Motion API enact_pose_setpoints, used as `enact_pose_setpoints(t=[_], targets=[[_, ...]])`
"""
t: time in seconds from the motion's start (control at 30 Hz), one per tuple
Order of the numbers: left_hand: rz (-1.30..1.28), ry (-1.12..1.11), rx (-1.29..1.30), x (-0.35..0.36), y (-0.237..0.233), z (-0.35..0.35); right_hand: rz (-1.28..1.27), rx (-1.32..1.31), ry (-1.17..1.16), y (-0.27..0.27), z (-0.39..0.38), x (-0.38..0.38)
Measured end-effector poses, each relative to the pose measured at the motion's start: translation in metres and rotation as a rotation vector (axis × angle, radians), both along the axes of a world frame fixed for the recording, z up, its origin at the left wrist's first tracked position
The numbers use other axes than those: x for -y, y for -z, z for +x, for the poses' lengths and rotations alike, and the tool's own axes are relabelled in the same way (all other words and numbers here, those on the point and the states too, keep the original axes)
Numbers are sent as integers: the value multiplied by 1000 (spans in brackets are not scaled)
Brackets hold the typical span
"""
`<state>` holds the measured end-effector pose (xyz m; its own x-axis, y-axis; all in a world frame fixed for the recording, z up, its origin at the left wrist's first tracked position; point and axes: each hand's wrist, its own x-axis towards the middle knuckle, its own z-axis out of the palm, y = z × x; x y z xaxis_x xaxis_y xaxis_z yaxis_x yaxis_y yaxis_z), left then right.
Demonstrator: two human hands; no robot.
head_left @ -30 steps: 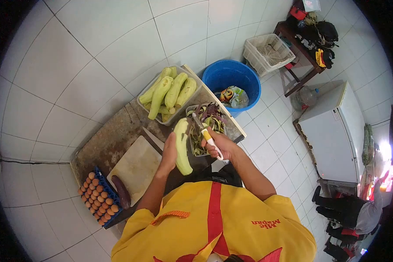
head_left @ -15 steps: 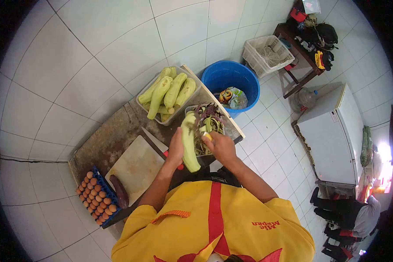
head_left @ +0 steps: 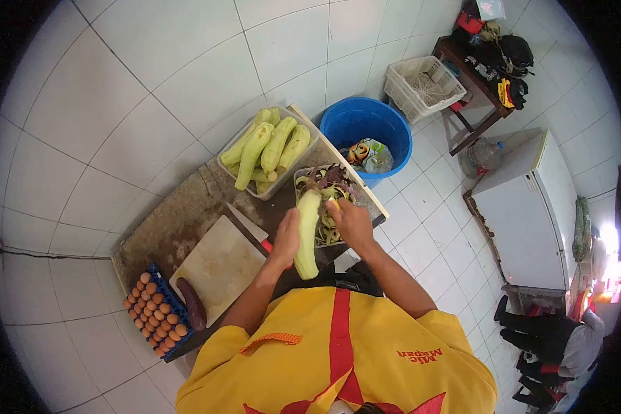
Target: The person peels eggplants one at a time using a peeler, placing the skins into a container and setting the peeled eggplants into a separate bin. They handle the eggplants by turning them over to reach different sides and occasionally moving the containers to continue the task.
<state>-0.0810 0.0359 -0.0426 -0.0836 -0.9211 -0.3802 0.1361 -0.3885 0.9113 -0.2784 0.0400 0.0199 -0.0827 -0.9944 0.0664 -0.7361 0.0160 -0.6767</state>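
My left hand (head_left: 287, 238) is closed around a pale green peeled eggplant (head_left: 308, 241), its stem end pointing away from me. Close beside it, my right hand (head_left: 352, 222) grips a small yellow-handled peeler (head_left: 333, 205), its blade hard to make out. Beneath both hands is a plastic tub (head_left: 330, 243) of dark and pale peelings (head_left: 334, 181). A knife (head_left: 246, 221) with a red handle lies left of my left hand, its handle partly hidden. An unpeeled purple eggplant (head_left: 191, 303) rests along the edge of a pale cutting board (head_left: 217, 265).
A clear container (head_left: 263, 193) of several peeled eggplants stands at the back of the worktop (head_left: 155, 214). Eggs fill a blue tray (head_left: 177, 303) on the left. A blue bin (head_left: 400, 127) stands beyond the worktop's right edge. Another person (head_left: 559, 338) is at far right.
The held eggplant has turned more upright, and a pale side now faces me instead of the dark-streaked one. My right hand has shifted slightly right with the peeler.
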Motion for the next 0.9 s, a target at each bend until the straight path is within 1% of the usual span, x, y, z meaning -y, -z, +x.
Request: enact_pose_setpoints(t=[0.07,0.1,0.17,0.23,0.27,0.3,0.4,0.43,0.53,0.63,0.73,0.83,0.9], targets=[[-29,14,42,-5,4,2,37,88,29,10,-11,6],[-37,30,50,-5,3,4,125,239,-51,23,-19,6],[7,60,-18,-1,-22,13,569,708,-33,17,-22,1],[122,30,-146,1,-59,15,883,1073,-30,8,-24,-4],[195,3,-225,3,-70,16,970,1207,-38,4,-24,-6],[209,-14,-258,6,-68,19,1057,1343,-48,1,-25,-6],[205,27,-419,7,-68,25,1123,1605,-107,-12,-31,-10],[198,54,-479,8,-69,24,1101,1591,-65,-20,-29,-11],[212,48,-725,11,-73,11,1033,1642,-145,-10,-26,-12],[310,109,-946,17,-62,4,1039,1638,-129,-12,-24,-14],[280,80,-964,22,-53,-5,1018,1725,-130,-8,-24,-16],[311,-8,-874,25,-52,-16,1033,1784,-172,-9,-22,-21],[297,2,-843,26,-50,-18,1018,1775,-169,-6,-22,-21]])
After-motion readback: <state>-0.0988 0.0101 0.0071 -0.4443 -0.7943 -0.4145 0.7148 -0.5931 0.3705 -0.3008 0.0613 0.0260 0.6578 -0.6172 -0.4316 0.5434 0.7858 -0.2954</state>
